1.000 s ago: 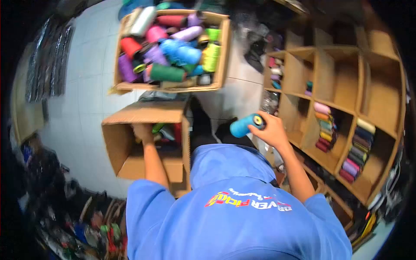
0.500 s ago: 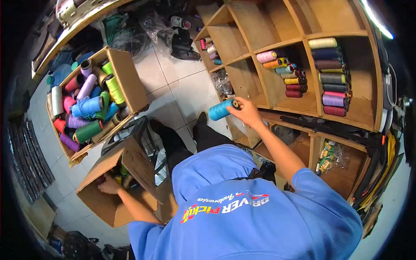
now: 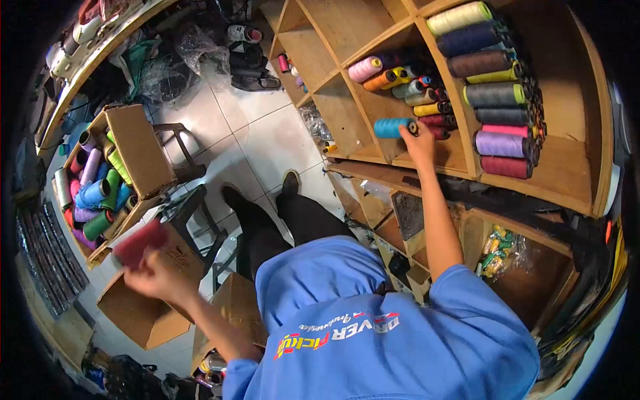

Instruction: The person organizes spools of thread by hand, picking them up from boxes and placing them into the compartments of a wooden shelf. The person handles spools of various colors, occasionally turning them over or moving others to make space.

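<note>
My right hand [image 3: 419, 141] grips a blue thread spool [image 3: 390, 127] by its dark end, in front of a shelf compartment. Just behind it lies a stack of spools, among them a pink spool [image 3: 365, 69] and an orange spool [image 3: 380, 81]. On the left, my left hand [image 3: 157, 279] is closed on a dark red thread spool [image 3: 141, 243], smeared by motion, above an open cardboard box [image 3: 143, 317]. A second cardboard box [image 3: 143, 143], full of mixed-colour spools, stands beyond it.
The wooden shelf [image 3: 393, 33] fills the right side; another compartment holds a column of spools, including a lilac spool [image 3: 501, 144]. A dark stool [image 3: 190, 217] stands beside the boxes. Shoes [image 3: 250, 57] and plastic bags [image 3: 200, 50] lie at the back.
My right hand has carried the blue spool right, up to the shelf compartment. My left hand has come out of the lower box with a dark red spool. The view has shifted.
</note>
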Demonstrator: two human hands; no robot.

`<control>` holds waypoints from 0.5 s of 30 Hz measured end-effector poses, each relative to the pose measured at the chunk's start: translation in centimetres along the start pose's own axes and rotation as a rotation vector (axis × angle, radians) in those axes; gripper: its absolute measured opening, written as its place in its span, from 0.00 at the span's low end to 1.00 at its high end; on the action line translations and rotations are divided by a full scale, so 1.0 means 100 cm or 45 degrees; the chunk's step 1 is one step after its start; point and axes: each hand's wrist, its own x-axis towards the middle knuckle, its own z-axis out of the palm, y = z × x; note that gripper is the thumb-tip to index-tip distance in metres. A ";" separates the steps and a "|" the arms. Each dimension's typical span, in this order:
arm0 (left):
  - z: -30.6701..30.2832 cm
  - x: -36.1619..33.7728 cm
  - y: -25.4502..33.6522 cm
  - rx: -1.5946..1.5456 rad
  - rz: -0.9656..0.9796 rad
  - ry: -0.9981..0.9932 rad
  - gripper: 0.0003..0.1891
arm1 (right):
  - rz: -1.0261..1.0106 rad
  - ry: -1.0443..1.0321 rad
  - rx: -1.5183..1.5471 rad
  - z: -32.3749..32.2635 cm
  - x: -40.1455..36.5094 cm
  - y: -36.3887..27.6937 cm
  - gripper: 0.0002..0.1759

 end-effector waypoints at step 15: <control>0.274 -0.199 0.121 -0.518 0.131 -1.598 0.26 | -0.118 0.078 -0.431 0.038 0.124 0.018 0.28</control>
